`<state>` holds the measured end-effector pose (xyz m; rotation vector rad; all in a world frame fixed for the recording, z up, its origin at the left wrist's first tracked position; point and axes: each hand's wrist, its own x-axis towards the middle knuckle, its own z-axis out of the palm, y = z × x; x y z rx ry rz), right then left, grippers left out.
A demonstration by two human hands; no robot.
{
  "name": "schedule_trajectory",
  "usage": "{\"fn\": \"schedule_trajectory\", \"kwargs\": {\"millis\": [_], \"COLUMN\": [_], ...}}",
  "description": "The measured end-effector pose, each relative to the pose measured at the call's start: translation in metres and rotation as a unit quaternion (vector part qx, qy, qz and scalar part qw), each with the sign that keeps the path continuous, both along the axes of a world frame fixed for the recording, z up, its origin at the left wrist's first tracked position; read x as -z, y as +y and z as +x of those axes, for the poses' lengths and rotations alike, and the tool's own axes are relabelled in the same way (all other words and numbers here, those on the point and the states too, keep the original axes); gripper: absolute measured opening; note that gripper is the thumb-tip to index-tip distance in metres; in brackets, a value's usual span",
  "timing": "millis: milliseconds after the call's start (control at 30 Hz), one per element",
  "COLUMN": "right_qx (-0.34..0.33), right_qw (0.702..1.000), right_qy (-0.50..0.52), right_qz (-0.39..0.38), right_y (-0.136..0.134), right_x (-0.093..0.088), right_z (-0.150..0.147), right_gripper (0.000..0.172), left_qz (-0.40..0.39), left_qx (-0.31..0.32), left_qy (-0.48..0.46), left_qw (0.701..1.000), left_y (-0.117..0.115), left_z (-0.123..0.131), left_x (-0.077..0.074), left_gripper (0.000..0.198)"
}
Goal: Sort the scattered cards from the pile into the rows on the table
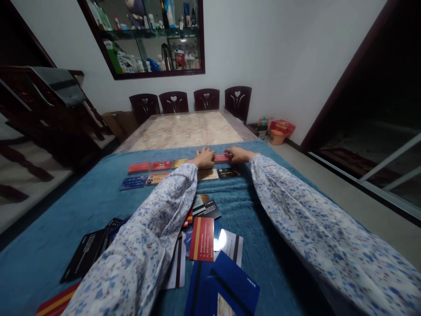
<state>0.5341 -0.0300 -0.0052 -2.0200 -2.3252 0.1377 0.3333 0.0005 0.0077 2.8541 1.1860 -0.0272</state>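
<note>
Blue cloth (92,199), two card rows (161,165)

Left hand (204,159): at far row, fingers slightly apart; whether holding, cannot tell. Right hand (241,155): fingers narrow, at right end of red card (220,158); grip cannot be told. Card lies between hands.

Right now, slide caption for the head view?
Left hand and right hand at either end of a red card on blue cloth, more cards piled nearer.
</note>
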Motion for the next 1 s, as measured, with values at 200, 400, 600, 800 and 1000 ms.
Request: {"fn": "schedule_trajectory", "kwargs": {"millis": [200, 400, 600, 800, 1000], "right_qx": [-0.003, -0.036, -0.088, -0.102, -0.121], "right_qw": [0.998, 0.991, 0.981, 0.977, 0.974], "right_qy": [0.045, 0.064, 0.063, 0.041, 0.048], "right_qz": [0.032, 0.116, 0.163, 0.184, 0.184], "right_y": [-0.011, -0.033, -0.062, -0.095, -0.121], "right_x": [0.005, 0.002, -0.007, -0.012, -0.006], "right_z": [0.002, -0.004, -0.020, -0.044, -0.059], "right_gripper": [0.074, 0.059, 0.027, 0.020, 0.021], "left_qz": [0.035, 0.065, 0.086, 0.091, 0.099], "left_qx": [-0.005, 0.015, 0.033, 0.032, 0.048], "left_qy": [-0.023, -0.068, -0.096, -0.108, -0.140], "left_qw": [0.999, 0.995, 0.991, 0.990, 0.984], "left_y": [-0.013, -0.032, -0.049, -0.078, -0.105], "left_z": [-0.019, -0.047, -0.073, -0.096, -0.118], "left_x": [-0.006, -0.009, -0.004, -0.007, -0.008], "left_gripper": [0.045, 0.028, 0.016, 0.017, 0.016]}}
